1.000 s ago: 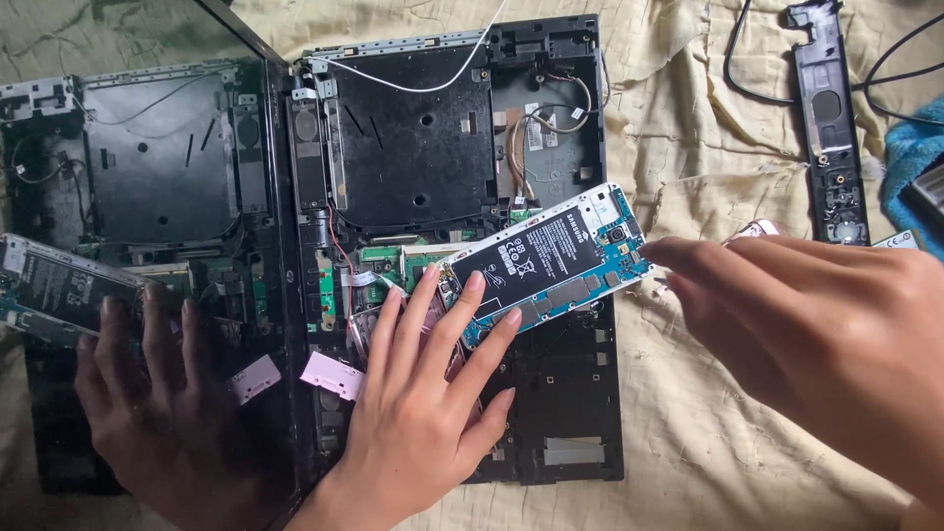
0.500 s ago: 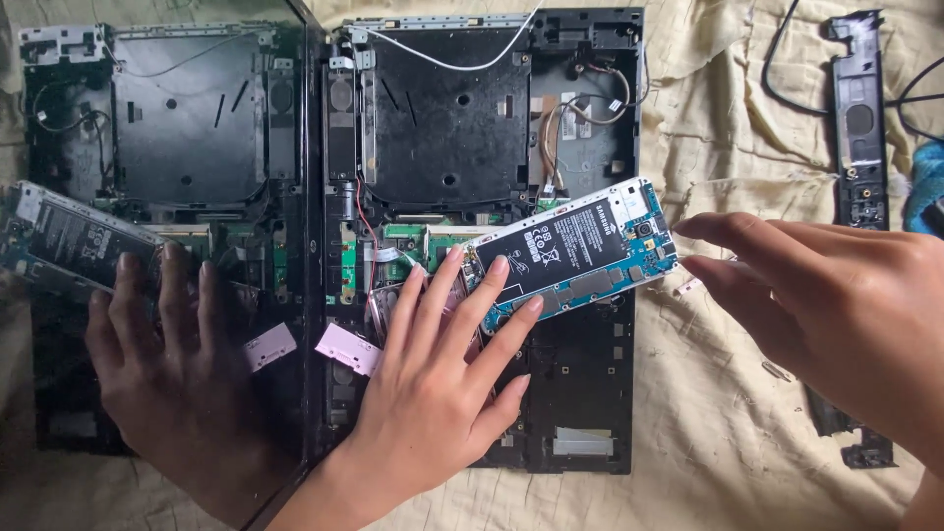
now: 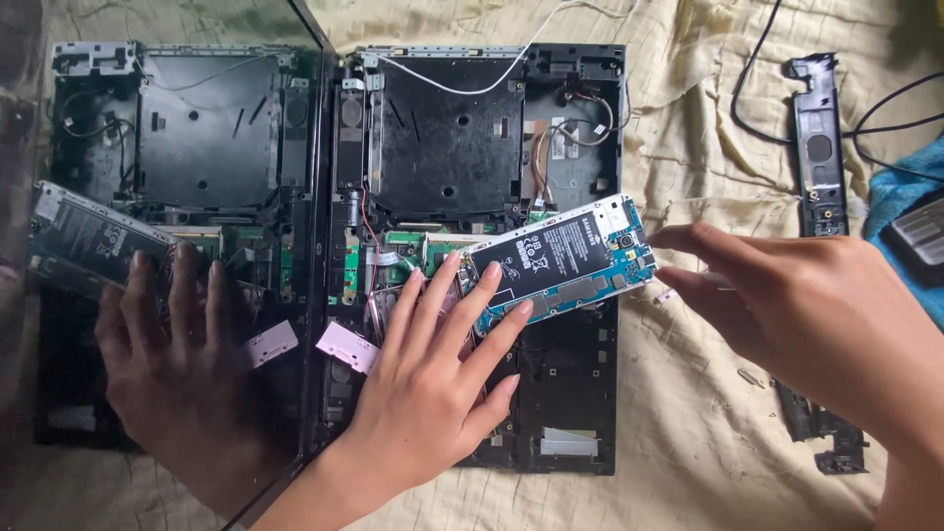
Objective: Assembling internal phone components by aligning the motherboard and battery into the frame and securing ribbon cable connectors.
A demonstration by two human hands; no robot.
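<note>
An opened phone (image 3: 562, 262), its black battery and blue circuit board exposed, lies tilted across the black laptop base (image 3: 551, 413). My left hand (image 3: 433, 393) rests flat on that base with fingers spread, the fingertips touching the phone's lower left edge. My right hand (image 3: 806, 315) reaches in from the right. Its thumb and forefinger point at the phone's right end, just short of it. A thin pale sliver shows between those fingers; I cannot tell whether it is held.
The glossy laptop screen (image 3: 177, 147) on the left mirrors the base, phone and hand. A pink tab (image 3: 346, 346) lies by my left hand. A black speaker strip (image 3: 818, 147), black cables (image 3: 747, 88) and blue cloth (image 3: 905, 197) lie on the beige sheet (image 3: 688, 413).
The view has tilted, so the laptop sits lower in the frame. My right fingers have edged slightly closer to the phone's right end. My left hand stays spread in place.
</note>
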